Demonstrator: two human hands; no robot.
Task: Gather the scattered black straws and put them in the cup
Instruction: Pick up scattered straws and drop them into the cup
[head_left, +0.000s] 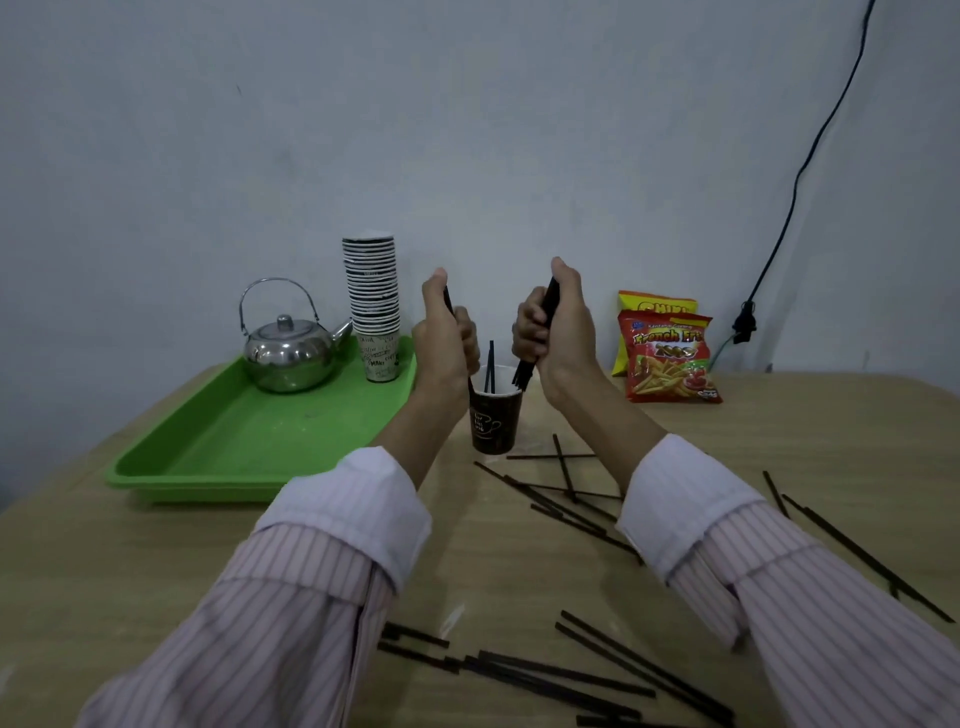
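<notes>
A dark paper cup (493, 423) stands upright on the wooden table, with two black straws (490, 366) standing in it. My left hand (445, 335) grips a black straw upright just left of the cup, its lower end at the rim. My right hand (558, 325) grips a bundle of black straws (524, 375) upright, their lower ends hanging above the cup's right rim. Several loose black straws (566, 501) lie on the table behind my right forearm. More straws (561, 675) lie near the front edge, and others (867, 558) at the right.
A green tray (228, 441) at the back left holds a steel teapot (288, 356) and a tall stack of paper cups (375, 306). Two snack bags (670, 358) lean against the wall at the back right. A black cable (800, 166) runs down the wall.
</notes>
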